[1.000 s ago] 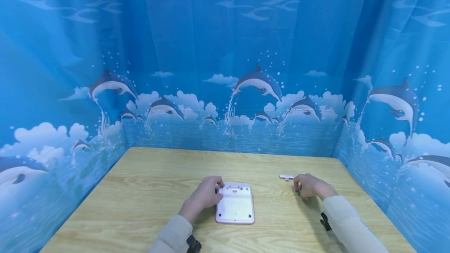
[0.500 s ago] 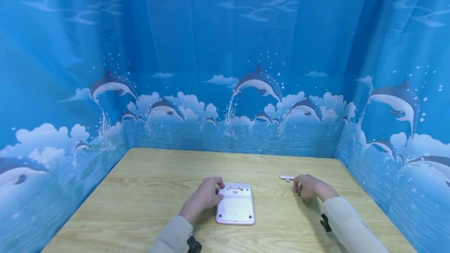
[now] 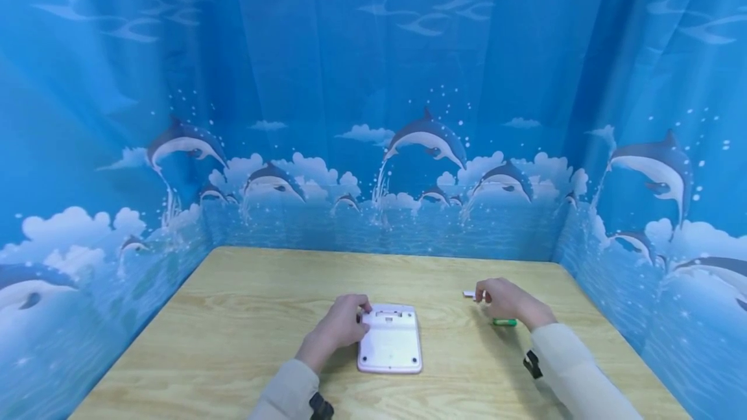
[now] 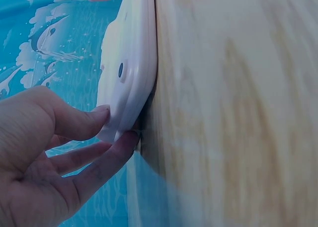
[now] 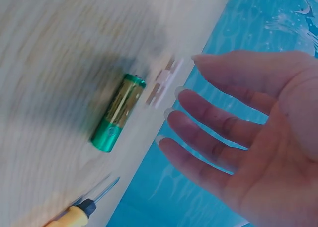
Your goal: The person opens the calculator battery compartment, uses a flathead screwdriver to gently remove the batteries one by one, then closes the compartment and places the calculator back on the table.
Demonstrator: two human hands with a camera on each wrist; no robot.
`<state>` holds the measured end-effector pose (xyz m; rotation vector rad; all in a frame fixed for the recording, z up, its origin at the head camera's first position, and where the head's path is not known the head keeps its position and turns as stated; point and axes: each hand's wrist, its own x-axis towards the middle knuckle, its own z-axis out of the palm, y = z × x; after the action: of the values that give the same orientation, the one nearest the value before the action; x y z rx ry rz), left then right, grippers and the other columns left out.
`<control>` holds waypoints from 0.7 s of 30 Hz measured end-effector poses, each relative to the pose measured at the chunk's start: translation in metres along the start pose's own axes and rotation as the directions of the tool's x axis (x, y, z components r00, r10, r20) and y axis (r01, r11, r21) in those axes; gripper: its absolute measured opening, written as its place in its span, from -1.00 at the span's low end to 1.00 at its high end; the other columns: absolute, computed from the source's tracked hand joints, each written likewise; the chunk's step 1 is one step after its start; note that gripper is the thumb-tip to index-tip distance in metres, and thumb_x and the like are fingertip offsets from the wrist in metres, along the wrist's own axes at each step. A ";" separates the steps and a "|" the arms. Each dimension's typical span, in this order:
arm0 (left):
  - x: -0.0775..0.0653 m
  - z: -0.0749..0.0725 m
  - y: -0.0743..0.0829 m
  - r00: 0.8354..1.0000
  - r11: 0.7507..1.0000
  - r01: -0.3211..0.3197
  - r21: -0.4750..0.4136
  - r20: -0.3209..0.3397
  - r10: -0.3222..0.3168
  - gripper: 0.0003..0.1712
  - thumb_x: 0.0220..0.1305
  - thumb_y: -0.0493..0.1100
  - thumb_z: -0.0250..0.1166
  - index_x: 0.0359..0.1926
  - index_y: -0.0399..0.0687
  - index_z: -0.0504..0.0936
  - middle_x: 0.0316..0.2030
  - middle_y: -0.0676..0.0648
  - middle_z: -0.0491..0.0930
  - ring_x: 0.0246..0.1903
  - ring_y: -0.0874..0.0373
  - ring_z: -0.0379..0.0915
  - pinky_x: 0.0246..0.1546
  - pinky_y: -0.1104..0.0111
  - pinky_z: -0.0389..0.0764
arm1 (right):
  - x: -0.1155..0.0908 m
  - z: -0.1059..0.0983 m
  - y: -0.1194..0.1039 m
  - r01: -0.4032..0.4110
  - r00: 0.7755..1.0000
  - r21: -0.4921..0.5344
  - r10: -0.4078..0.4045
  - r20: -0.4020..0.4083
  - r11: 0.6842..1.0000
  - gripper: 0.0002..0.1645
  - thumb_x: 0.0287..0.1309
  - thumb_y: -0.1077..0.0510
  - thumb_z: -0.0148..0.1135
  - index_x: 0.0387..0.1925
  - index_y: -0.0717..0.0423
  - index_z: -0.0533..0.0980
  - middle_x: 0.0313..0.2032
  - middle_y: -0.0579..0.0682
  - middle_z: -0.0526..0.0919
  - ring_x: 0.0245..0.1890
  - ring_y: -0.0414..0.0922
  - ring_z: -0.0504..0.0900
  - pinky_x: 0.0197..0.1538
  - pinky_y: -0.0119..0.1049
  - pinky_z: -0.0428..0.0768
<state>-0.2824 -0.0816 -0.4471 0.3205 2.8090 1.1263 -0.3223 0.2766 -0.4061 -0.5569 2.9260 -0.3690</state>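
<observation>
A white calculator (image 3: 390,347) lies back side up, with an uncovered battery slot (image 3: 389,314) along its far end. My left hand (image 3: 338,324) pinches its upper left corner; in the left wrist view the thumb is on the back and a finger is under the edge. Beyond the table's middle, my right hand (image 3: 509,300) hovers with loosely bent, separated fingers and nothing in them. Below it a green and gold battery (image 5: 118,113) lies on the table. A small white battery cover (image 5: 164,82) is beside the battery, partly hidden by my right fingers in the head view.
A screwdriver with a yellow handle (image 5: 72,218) lies near the battery, seen only in the right wrist view. The wood-grain table (image 3: 280,277) is enclosed by blue dolphin-print curtains (image 3: 373,83) at the back and sides.
My right hand has let go of the battery, which now lies on the table, and has moved slightly up and left towards the battery cover. The left hand and calculator stay put.
</observation>
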 end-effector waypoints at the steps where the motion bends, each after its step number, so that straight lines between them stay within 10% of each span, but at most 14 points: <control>1: 0.000 0.000 0.000 1.000 1.000 0.000 0.000 -0.001 0.000 -0.75 0.24 -0.38 0.38 -0.08 -0.12 0.64 -0.30 -0.04 0.56 -0.40 0.11 0.48 -0.43 0.34 0.57 | 0.001 -0.001 -0.002 0.002 1.000 0.000 -0.002 -0.002 1.000 -0.77 0.13 0.38 0.32 -0.15 0.15 0.62 -0.21 0.12 0.66 -0.22 -0.05 0.58 -0.14 -0.05 0.62; 21: 0.003 0.001 0.001 1.000 1.000 0.009 0.027 -0.005 -0.009 -0.77 0.25 -0.36 0.40 -0.10 -0.09 0.64 -0.28 -0.04 0.55 -0.38 0.12 0.47 -0.41 0.34 0.53 | 0.016 0.002 -0.015 0.019 0.997 -0.036 -0.021 -0.078 0.999 -0.83 0.16 0.37 0.36 -0.21 0.15 0.62 -0.21 0.11 0.70 -0.22 -0.03 0.61 -0.12 -0.03 0.64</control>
<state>-0.2851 -0.0798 -0.4469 0.3074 2.8293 1.0899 -0.3318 0.2566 -0.4054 -0.5899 3.0098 -0.3500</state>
